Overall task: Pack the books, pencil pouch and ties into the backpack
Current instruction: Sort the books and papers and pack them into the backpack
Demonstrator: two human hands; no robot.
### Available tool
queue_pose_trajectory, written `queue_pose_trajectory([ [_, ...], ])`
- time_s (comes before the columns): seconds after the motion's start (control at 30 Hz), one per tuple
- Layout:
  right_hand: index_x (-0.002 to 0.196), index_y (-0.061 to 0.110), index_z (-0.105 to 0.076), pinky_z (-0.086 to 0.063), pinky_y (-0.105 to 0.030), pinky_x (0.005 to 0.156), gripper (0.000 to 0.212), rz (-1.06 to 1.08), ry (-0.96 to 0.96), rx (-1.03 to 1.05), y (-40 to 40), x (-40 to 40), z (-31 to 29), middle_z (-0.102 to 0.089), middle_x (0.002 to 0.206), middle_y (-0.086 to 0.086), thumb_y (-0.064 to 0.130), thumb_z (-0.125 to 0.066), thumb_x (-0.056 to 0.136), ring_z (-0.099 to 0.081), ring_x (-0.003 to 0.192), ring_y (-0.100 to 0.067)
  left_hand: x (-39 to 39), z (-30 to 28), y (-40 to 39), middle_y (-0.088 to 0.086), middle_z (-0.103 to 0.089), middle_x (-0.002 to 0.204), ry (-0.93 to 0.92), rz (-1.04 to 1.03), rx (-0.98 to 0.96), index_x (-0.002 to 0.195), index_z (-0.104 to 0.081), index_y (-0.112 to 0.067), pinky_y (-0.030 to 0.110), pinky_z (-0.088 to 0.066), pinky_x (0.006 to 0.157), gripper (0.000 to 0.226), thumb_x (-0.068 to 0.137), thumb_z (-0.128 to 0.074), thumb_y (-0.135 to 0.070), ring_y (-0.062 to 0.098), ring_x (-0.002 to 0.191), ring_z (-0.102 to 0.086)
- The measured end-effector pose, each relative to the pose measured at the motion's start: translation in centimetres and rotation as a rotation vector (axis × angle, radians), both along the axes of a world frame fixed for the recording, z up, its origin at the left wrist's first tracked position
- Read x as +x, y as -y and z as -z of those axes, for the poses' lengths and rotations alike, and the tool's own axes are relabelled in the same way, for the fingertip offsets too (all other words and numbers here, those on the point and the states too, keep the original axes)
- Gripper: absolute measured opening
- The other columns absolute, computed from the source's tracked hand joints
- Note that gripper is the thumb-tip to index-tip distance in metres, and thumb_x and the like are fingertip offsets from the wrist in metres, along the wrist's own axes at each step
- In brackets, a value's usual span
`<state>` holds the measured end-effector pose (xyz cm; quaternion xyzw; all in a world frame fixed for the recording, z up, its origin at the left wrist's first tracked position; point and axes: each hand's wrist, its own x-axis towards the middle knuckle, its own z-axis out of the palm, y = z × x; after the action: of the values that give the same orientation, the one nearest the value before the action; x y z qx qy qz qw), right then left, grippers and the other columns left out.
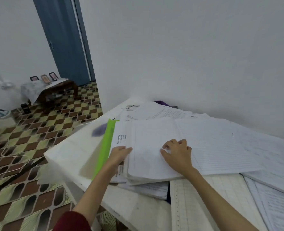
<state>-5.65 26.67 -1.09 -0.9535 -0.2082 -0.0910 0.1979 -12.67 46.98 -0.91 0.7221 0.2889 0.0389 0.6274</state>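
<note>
- White lined pages of an open notebook point(162, 147) lay uppermost on a loose stack of books and papers point(147, 184) on the white surface point(68, 155), against the wall.
- The left hand point(119, 155) had its fingers slipped under the notebook's left edge, thumb on top, pinching the pages just beside a green plastic folder point(105, 147).
- The right hand point(177, 154) rested on the page, fingers curled, seeming to pinch up a sheet.
- No backpack, pencil pouch or ties could be made out in view.
- Judged from this, the step was closing and gathering the books; squaring the loose sheets first, then lifting with both hands under the stack, would keep pages from sliding off.
</note>
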Motion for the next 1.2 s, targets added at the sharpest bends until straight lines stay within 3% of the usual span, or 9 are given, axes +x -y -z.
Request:
queue_pose_trajectory([
  [0.07, 0.105, 0.022, -0.063, -0.029, -0.036, 0.092, 0.028, 0.002, -0.088, 0.118, 0.0, -0.2, -0.7, -0.059, 0.112, 0.011, 0.043, -0.048, 0.093, -0.036, 0.113, -0.018, 0.7, -1.3, 0.0, 0.007, -0.063, 0.092, 0.039, 0.077, -0.053, 0.104, -0.058, -0.01, 0.029, -0.043, 0.071, 0.017, 0.09, -0.059, -0.018, 0.023, 0.083, -0.059],
  [0.23, 0.083, 0.025, -0.065, -0.043, -0.041, 0.094, 0.026, 0.019, -0.303, 0.387, 0.7, 0.9, -2.0, -0.064, 0.088, 0.013, 0.047, -0.053, 0.09, -0.052, 0.105, -0.014, 2.4, -3.9, 0.8, 0.007, -0.063, 0.098, 0.098, 0.2, -0.306, 0.107, -0.048, -0.014, 0.038, -0.051, 0.078, 0.014, 0.094, -0.051, -0.017, 0.024, 0.085, -0.062],
  [0.37, 0.08, 0.023, -0.066, -0.044, -0.033, 0.087, 0.025, -0.035, -0.38, 0.392, 1.3, 1.4, -2.6, -0.065, 0.085, 0.016, 0.044, -0.057, 0.089, -0.056, 0.095, -0.012, 2.8, -2.8, 0.2, 0.008, -0.064, 0.11, 0.038, 0.177, -0.106, 0.12, -0.051, -0.01, 0.04, -0.051, 0.085, 0.034, 0.087, -0.055, -0.017, 0.027, 0.101, -0.062],
  [0.47, 0.076, 0.02, -0.065, -0.038, -0.029, 0.081, 0.024, -0.035, -0.375, 0.39, 1.5, 1.6, -2.4, -0.062, 0.076, 0.016, 0.039, -0.059, 0.089, -0.053, 0.085, -0.011, 2.2, -1.1, -0.2, 0.009, -0.062, 0.107, -0.052, 0.146, 0.054, 0.113, -0.054, -0.012, 0.031, -0.045, 0.074, 0.027, 0.085, -0.052, -0.013, 0.025, 0.094, -0.059],
  [0.7, 0.078, 0.02, -0.065, -0.036, -0.027, 0.07, 0.024, 0.016, -0.378, 0.386, 0.8, 1.5, -2.1, -0.06, 0.071, 0.013, 0.04, -0.058, 0.089, -0.046, 0.062, -0.001, 2.2, -0.5, -0.5, 0.013, -0.061, 0.105, -0.034, -0.007, -0.236, 0.117, -0.05, -0.004, 0.035, -0.05, 0.079, 0.035, 0.084, -0.061, -0.009, 0.026, 0.09, -0.06],
  [0.77, 0.079, 0.019, -0.066, -0.036, -0.025, 0.068, 0.024, 0.007, -0.394, 0.398, 1.0, 1.4, -2.3, -0.061, 0.072, 0.011, 0.039, -0.059, 0.089, -0.047, 0.062, -0.002, 2.2, -0.6, -0.4, 0.014, -0.063, 0.11, -0.017, -0.006, -0.262, 0.123, -0.048, -0.002, 0.043, -0.051, 0.088, 0.046, 0.081, -0.067, -0.007, 0.03, 0.097, -0.063],
  [0.9, 0.079, 0.01, -0.069, -0.043, -0.022, 0.071, 0.026, -0.023, -0.503, 0.645, 2.0, 1.2, -3.8, -0.069, 0.085, 0.001, 0.032, -0.059, 0.091, -0.059, 0.081, -0.013, 2.9, -4.6, 0.4, 0.012, -0.069, 0.089, 0.108, 0.085, -0.335, 0.105, -0.06, -0.002, 0.035, -0.053, 0.072, 0.02, 0.085, -0.061, 0.0, 0.025, 0.08, -0.065],
  [1.07, 0.101, 0.011, -0.068, -0.05, -0.032, 0.077, 0.039, -0.057, -0.63, 0.861, 5.1, 1.9, -7.3, -0.072, 0.1, 0.0, 0.044, -0.049, 0.094, -0.064, 0.091, -0.021, 4.6, -13.3, 4.0, 0.002, -0.07, 0.081, 0.3, 0.289, -0.013, 0.083, -0.066, -0.011, 0.026, -0.053, 0.069, 0.008, 0.088, -0.06, -0.012, 0.017, 0.074, -0.067],
  [1.2, 0.111, 0.017, -0.065, -0.051, -0.041, 0.082, 0.057, -0.058, -0.648, 0.965, 8.3, 2.7, -9.9, -0.072, 0.104, -0.001, 0.061, -0.034, 0.091, -0.067, 0.09, -0.024, 6.8, -16.4, 9.8, 0.0, -0.066, 0.104, 0.293, 0.517, 0.126, 0.112, -0.064, -0.015, 0.02, -0.049, 0.065, 0.043, 0.094, -0.045, -0.049, 0.015, 0.09, -0.062],
])
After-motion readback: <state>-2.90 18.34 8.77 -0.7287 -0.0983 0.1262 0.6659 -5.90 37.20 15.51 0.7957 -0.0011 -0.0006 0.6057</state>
